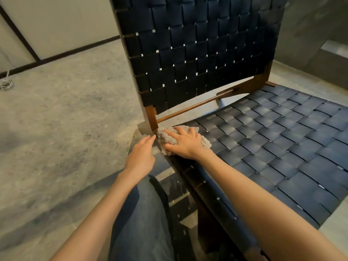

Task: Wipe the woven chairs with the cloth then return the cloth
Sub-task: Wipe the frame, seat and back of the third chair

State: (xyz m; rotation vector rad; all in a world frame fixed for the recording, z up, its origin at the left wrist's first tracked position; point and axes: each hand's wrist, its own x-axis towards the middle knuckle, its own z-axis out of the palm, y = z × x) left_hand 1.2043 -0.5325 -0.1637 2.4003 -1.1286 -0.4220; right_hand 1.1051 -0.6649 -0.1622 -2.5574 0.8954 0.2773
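A woven chair with dark blue straps and a brown wooden frame fills the right and upper part of the view. A crumpled grey cloth lies on the seat's rear left corner, beside the backrest post. My right hand presses flat on the cloth with spread fingers. My left hand hovers just left of the seat edge, its fingertips reaching the cloth's left edge; whether they pinch it I cannot tell.
Speckled grey floor spreads to the left. A wall with a dark baseboard runs along the back. A coiled white cord lies at the far left. My leg in dark trousers is below my hands.
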